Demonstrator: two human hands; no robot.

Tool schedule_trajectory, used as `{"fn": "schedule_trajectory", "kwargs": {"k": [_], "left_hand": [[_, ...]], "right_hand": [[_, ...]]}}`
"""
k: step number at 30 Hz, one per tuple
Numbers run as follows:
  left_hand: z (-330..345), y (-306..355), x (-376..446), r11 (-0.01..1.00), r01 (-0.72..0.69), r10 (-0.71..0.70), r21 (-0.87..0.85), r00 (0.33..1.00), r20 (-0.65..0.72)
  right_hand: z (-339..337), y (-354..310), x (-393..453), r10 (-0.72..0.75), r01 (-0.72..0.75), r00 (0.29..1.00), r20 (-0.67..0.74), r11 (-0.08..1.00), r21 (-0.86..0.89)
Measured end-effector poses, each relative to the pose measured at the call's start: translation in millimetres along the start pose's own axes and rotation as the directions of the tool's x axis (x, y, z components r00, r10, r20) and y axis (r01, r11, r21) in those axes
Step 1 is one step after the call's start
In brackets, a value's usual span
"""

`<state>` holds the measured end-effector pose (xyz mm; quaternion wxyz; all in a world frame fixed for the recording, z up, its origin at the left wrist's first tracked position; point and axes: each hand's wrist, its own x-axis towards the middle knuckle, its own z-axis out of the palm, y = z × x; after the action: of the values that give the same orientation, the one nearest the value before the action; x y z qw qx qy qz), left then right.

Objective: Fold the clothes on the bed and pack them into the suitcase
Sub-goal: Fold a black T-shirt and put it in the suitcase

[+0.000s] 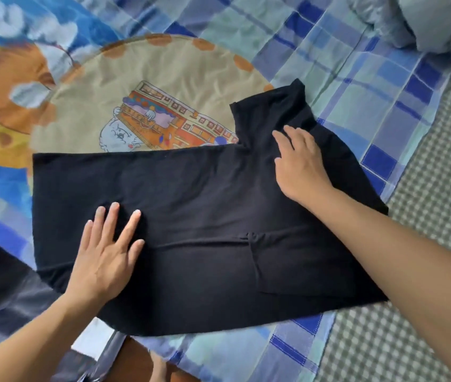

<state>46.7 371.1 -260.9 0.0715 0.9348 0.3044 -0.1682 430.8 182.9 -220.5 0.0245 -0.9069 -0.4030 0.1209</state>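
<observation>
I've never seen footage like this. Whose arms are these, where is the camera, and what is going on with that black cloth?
There is no machine here: a person wears a camera on the head, so the one picture looks forward and down at their own two arms. The left hand lies flat with straight fingers on the black garment, pressing it down. The right hand also rests open on it, near the part that sticks out at the far right. Neither hand grips anything. The garment is spread on a bed sheet with blue checks and a cartoon print. A grey bundle of bedding sits at the far right corner. The person seems to be smoothing the garment before folding it. No suitcase is in view.
</observation>
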Motion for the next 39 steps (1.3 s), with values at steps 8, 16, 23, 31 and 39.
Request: {"fn": "schedule_trajectory", "kwargs": {"k": [8,16,23,31,39], "left_hand": [[-43.9,-87.9,127.2,0.998,0.022,-0.019,0.053,0.998,-0.061],[-75.3,-122.1,149.8,0.993,0.051,-0.054,0.102,0.998,0.026],[-90.6,-123.9,123.7,0.985,-0.151,0.157,0.089,0.985,-0.069],[-76.2,-138.6,-22.9,0.883,-0.469,0.454,-0.018,0.862,-0.226],[-11.4,-128.0,-76.8,0.886,-0.454,0.458,0.101,0.889,-0.024]], "right_hand": [[-4.5,8.8,163.8,-0.001,0.075,0.972,0.234,0.949,-0.306],[-10.9,10.4,160.8,-0.052,0.124,0.976,0.212,0.932,-0.341],[-50.4,22.9,33.6,-0.168,0.147,0.971,-0.169,0.981,-0.126],[-84.3,33.1,-194.2,-0.178,0.158,0.981,-0.083,0.968,-0.197],[-39.6,7.3,-257.3,0.033,0.07,0.96,0.279,0.934,-0.35]]}}
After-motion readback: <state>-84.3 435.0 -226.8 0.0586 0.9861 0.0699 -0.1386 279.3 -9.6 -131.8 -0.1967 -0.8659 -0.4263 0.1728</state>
